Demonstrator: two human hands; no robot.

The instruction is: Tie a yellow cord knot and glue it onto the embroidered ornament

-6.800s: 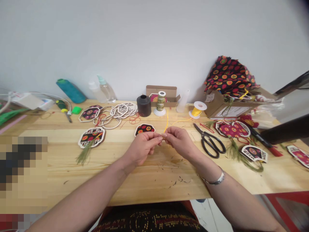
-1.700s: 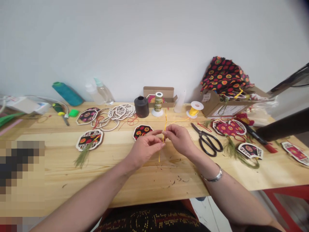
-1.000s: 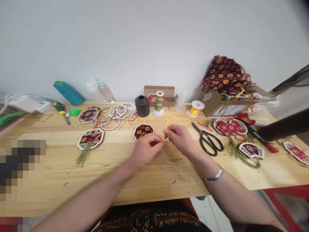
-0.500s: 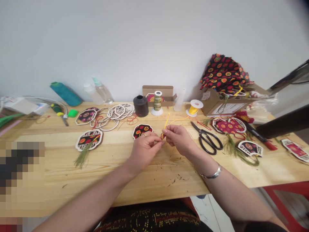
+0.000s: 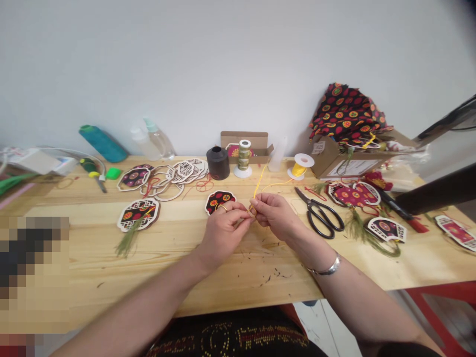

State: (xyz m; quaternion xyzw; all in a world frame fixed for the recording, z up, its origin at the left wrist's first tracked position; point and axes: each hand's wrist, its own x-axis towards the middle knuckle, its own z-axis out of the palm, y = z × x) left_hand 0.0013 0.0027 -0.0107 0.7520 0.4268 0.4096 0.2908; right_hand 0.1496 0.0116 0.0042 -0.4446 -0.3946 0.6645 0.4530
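Note:
Both hands meet over the middle of the table, pinching a yellow cord [image 5: 259, 182]. My left hand [image 5: 227, 225] has its fingertips closed on the cord from the left. From the right, my right hand [image 5: 273, 212] grips it between thumb and forefinger, and a small loop shows between the hands. One length of cord rises above my fingers; another runs back to a white spool of yellow cord [image 5: 298, 171]. Just behind my left hand lies an octagonal ornament with dark floral fabric [image 5: 219, 199], partly covered by that hand. Black-handled scissors [image 5: 323, 218] lie right of my right hand.
A black thread cone [image 5: 217, 163] and a gold-green thread spool [image 5: 243, 161] stand at the back. Wooden lattice frames [image 5: 188, 171] and a tasselled ornament [image 5: 138, 214] lie left. A cardboard box [image 5: 344, 166] with patterned fabric [image 5: 345, 114] stands right, near a black pole [image 5: 439, 186].
The cord's upper length extends a little higher above my fingers, and a small loop shows more plainly between the hands. Both hands stay in nearly the same place.

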